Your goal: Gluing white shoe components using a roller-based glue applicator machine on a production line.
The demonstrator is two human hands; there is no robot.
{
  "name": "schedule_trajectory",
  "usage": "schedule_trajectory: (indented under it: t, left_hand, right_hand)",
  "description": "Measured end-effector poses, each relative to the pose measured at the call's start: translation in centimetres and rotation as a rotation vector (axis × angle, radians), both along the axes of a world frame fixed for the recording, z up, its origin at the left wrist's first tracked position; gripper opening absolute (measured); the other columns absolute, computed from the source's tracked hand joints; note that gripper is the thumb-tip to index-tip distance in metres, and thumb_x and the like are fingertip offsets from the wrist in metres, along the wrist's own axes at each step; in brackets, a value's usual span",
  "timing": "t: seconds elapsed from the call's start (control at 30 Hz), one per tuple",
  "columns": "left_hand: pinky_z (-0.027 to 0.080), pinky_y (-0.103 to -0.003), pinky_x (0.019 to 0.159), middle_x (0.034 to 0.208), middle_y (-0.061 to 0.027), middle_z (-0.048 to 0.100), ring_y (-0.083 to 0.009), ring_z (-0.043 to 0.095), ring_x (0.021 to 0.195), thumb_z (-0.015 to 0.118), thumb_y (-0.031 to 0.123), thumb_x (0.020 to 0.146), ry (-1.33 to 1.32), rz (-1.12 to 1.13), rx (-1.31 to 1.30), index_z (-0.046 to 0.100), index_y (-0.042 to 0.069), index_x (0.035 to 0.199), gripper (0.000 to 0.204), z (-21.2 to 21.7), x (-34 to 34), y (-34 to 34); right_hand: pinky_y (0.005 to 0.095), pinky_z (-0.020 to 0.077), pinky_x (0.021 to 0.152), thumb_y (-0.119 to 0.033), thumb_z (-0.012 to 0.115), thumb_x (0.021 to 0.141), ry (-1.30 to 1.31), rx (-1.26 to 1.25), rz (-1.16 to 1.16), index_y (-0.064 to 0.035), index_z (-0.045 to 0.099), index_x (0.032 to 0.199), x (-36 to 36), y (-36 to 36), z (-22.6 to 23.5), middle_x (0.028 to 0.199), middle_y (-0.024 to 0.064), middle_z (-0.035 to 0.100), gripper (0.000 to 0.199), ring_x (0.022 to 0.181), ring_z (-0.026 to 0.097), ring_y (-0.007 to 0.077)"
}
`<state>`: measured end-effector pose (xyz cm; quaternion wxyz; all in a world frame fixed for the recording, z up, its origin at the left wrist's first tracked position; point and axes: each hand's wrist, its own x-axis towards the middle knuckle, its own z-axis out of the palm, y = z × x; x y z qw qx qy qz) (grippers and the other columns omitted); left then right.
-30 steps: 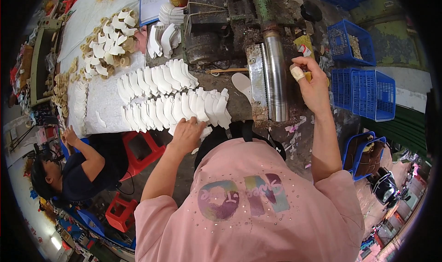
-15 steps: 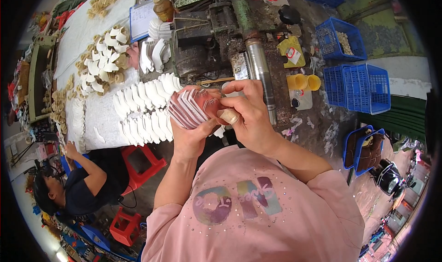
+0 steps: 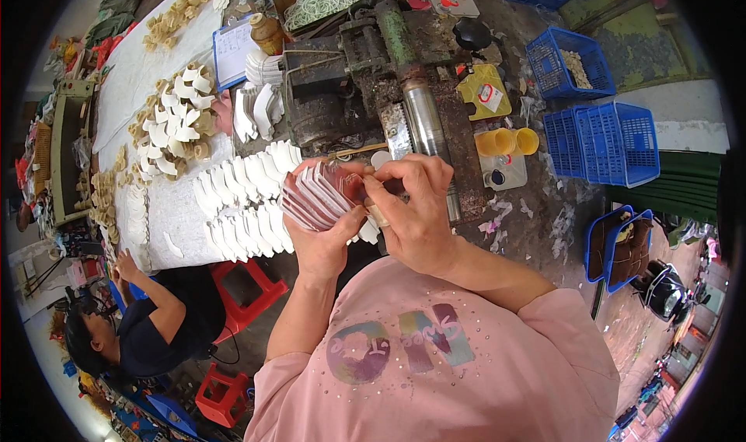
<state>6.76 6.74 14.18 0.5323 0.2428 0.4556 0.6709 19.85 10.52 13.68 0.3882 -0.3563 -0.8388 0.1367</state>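
Observation:
A fanned stack of curved pieces, dark red with white edges (image 3: 317,199), lies across my left hand (image 3: 322,254), whose fingers and thumb are closed round it. At the right end of that stack, my right hand (image 3: 420,213) pinches with thumb and fingertips; a beige cover shows on its thumb. What the fingertips grip looks like the end of a piece, but it is too small to make out fully. Just left of my hands, white curved pieces (image 3: 247,179) stand in two rows on the table. Beyond my right hand is a machine's shiny metal roller (image 3: 426,119).
The grimy machine (image 3: 317,119) fills the table's far middle. A pile of white and tan pieces (image 3: 180,115) lies left. Yellow cups (image 3: 497,141) and blue baskets (image 3: 618,143) are on the right. Another person (image 3: 155,317) works at left beside red stools (image 3: 247,294).
The view has shifted slightly. My right hand's fingers have curled in closer together at the stack's end. My left hand still holds the stack.

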Motion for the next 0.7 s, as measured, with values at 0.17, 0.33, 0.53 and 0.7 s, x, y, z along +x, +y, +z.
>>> schedule_trajectory:
  t: [0.17, 0.33, 0.53, 0.7]
  left_hand:
    - [0.050, -0.035, 0.087, 0.106, -0.0174, 0.061, -0.0244, 0.061, 0.099, 0.064, -0.007, 0.063, -0.003, -0.067, 0.026, 0.036, 0.001, 0.118, 0.062, -0.1, -0.3, 0.2]
    - [0.052, -0.029, 0.071, 0.098, -0.0144, 0.062, -0.0179, 0.062, 0.082, 0.064, -0.005, 0.064, 0.038, -0.016, 0.032, 0.042, 0.001, 0.114, 0.055, -0.9, 0.1, 0.6]
    - [0.048, -0.024, 0.056, 0.091, -0.0077, 0.064, -0.0115, 0.060, 0.069, 0.064, -0.003, 0.068, 0.297, 0.038, -0.146, 0.053, 0.002, 0.102, 0.036, -2.0, -2.1, 1.4]
    - [0.051, -0.031, 0.075, 0.092, -0.0086, 0.063, -0.0207, 0.063, 0.083, 0.065, -0.002, 0.065, 0.862, -0.316, -0.110, 0.049, 0.010, 0.119, 0.058, -2.9, -2.5, 1.1]
  right_hand:
    - [0.0408, 0.0381, 0.077, -0.005, 0.062, 0.068, 0.072, -0.062, 0.068, 0.0000, 0.060, 0.098, -0.1, -0.1, -0.3, 0.097, 0.0085, 0.052, 0.030, 0.089, 0.049, 0.0277]
    - [0.0396, 0.0416, 0.077, 0.000, 0.059, 0.077, 0.400, -0.380, 0.082, -0.0041, 0.051, 0.083, -0.1, 0.2, -0.9, 0.097, 0.0110, 0.054, 0.011, 0.089, 0.050, 0.0289]
    - [0.0365, 0.0443, 0.074, -0.008, 0.058, 0.081, 0.527, -0.558, 0.056, -0.0071, 0.055, 0.089, 4.9, 3.8, 2.1, 0.086, 0.0086, 0.061, 0.008, 0.085, 0.057, 0.0297]
    - [0.0391, 0.0325, 0.083, -0.009, 0.057, 0.081, -0.407, -0.502, -0.113, -0.0075, 0.052, 0.081, 10.8, 9.1, 1.5, 0.077, 0.0087, 0.061, 0.005, 0.076, 0.056, 0.0286]
